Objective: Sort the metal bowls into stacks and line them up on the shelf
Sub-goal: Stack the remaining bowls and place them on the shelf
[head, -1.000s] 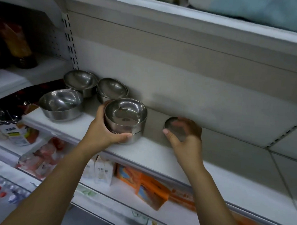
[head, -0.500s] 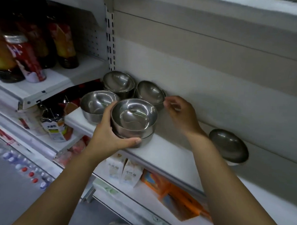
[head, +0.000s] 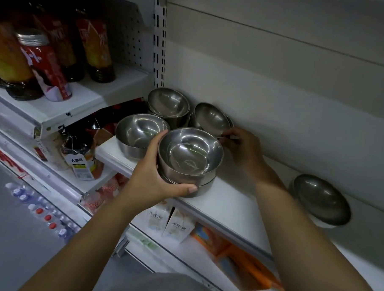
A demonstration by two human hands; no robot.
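Head view: I see four clusters of metal bowls at the left end of the white shelf (head: 228, 204), and a lone bowl (head: 320, 198) well apart to the right, propped on edge against the back panel.
Left hand (head: 156, 183): wrapped round the front stack (head: 189, 156), thumb along its base, fingers on its left side.
Right hand (head: 243, 149): fingertips appear to pinch the near rim of the tilted bowl (head: 211, 118) behind that stack; the palm side is hidden from me.
Risk, front stack: it sits close to the shelf's front edge, so I judge a nudge toward me could tip it off onto the lower shelves.
Risk, tilted bowl: a rim-only pinch on smooth steel may slip, and the bowl could drop and clatter against the back stack (head: 167, 104) just beside it.
Risk, lone bowl: leaning on edge, it could roll or slide flat if the shelf is jolted.
Risk, crowding: the single bowl (head: 139, 132) at front left touches my left fingers, so shifting the stack leftward would likely push it.
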